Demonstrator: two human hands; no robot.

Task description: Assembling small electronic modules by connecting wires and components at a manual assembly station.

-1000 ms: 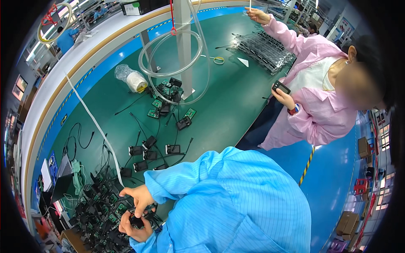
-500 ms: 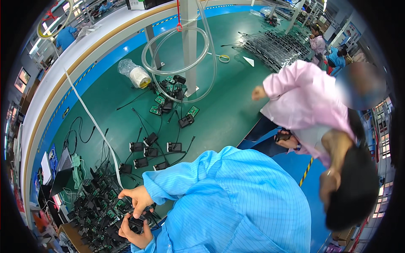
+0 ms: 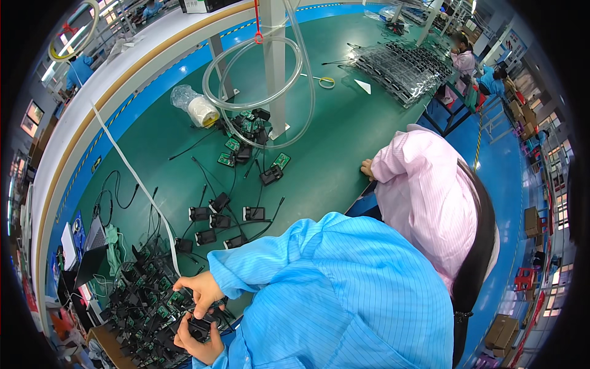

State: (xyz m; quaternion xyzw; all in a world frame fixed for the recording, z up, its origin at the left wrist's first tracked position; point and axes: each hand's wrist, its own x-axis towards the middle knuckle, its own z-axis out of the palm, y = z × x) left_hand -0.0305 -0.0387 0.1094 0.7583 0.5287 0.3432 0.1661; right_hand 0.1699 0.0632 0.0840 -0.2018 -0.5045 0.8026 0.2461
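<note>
My left hand [image 3: 200,347] curls around a small black plastic housing [image 3: 201,327] at the lower left, holding it from below. My right hand [image 3: 204,291] reaches over from above, thumb and fingers bent together at the housing's upper side. Whether it pinches some small part there cannot be made out. Beside and beneath both hands lies a dense heap of black housings [image 3: 132,307] with cords and green circuit boards. More black housings with cords [image 3: 220,220] are spread on the green tabletop beyond my right forearm.
A co-worker in pink [image 3: 424,197] is close at my right, one hand [image 3: 367,169] at the table edge. Coiled clear tubing [image 3: 212,80] hangs by a grey post [image 3: 275,67]. Bagged black parts [image 3: 399,71] lie farther off; a white strap [image 3: 132,169] stretches across the left.
The co-worker in pink has turned and shifted; their hand has moved from over the tabletop to its edge, and their other hand is now hidden. My hands stay almost in place at the housing.
</note>
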